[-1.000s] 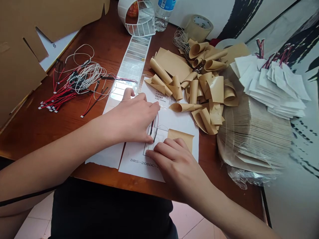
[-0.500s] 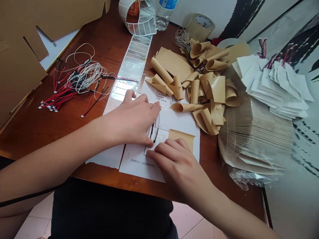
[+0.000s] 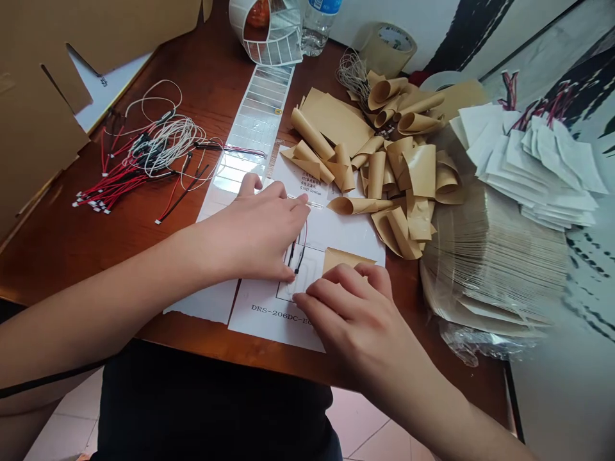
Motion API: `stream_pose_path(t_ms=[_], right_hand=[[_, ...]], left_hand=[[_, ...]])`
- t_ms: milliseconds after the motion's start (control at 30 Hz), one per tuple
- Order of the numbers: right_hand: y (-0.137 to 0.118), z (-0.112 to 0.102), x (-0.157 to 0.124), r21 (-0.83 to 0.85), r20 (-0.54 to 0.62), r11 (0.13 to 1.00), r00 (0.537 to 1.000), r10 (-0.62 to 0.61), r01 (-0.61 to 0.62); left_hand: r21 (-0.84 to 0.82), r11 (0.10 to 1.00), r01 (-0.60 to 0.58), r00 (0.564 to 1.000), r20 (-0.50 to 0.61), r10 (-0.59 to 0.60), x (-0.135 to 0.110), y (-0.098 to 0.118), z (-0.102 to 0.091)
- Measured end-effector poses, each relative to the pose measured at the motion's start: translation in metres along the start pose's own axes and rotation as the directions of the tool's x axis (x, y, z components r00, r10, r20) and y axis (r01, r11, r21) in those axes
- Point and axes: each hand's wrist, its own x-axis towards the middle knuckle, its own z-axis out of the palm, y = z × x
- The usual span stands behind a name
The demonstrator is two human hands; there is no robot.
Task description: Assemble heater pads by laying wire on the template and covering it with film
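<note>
My left hand (image 3: 259,227) lies on the printed white sheet (image 3: 269,326) with its fingers spread, the thumb pressing near a thin sensor lead with black sleeves (image 3: 300,260) inside a printed rectangle. Its fingertips rest at the rectangle's upper side, beside a red wire. My right hand (image 3: 353,304) is closed at the lower edge of the rectangle, thumb and forefinger together. What sits between them is hidden. Faint pale loops of wire show on the rectangle. A brown paper piece (image 3: 343,257) lies just behind my right hand.
Red, black and white wire leads (image 3: 158,153) lie in a tangle at left. A silver label strip (image 3: 257,115) runs from its roll (image 3: 276,51). Curled brown papers (image 3: 375,173) cover the right. White pieces (image 3: 538,160) top a bagged stack (image 3: 509,256). A cardboard box (image 3: 96,32) stands at left.
My right hand has shifted slightly right, away from my left thumb, uncovering more of the rectangle and its printed text. My left hand stays in place.
</note>
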Motion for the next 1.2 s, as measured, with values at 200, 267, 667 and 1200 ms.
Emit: stream_pose_path(t_ms=[200, 267, 667, 1200], right_hand=[[0.000, 0.006, 0.001, 0.027, 0.008, 1.000, 1.000, -0.010, 0.010], [0.000, 0.007, 0.001, 0.044, 0.016, 0.999, 1.000, -0.013, 0.012], [-0.002, 0.014, 0.003, 0.113, -0.022, 0.994, 1.000, -0.001, 0.003], [-0.002, 0.016, 0.003, 0.079, 0.003, 0.997, 1.000, -0.011, 0.011]], left_hand=[[0.003, 1.000, 0.000, 0.999, 0.034, 0.000, 0.000, -0.001, -0.004], [0.003, 1.000, -0.002, 0.999, 0.043, 0.002, 0.000, -0.002, -0.004], [0.008, 1.000, 0.007, 0.999, 0.049, -0.008, -0.001, 0.003, -0.004], [0.006, 1.000, -0.008, 0.999, 0.031, 0.007, -0.002, 0.004, -0.001]])
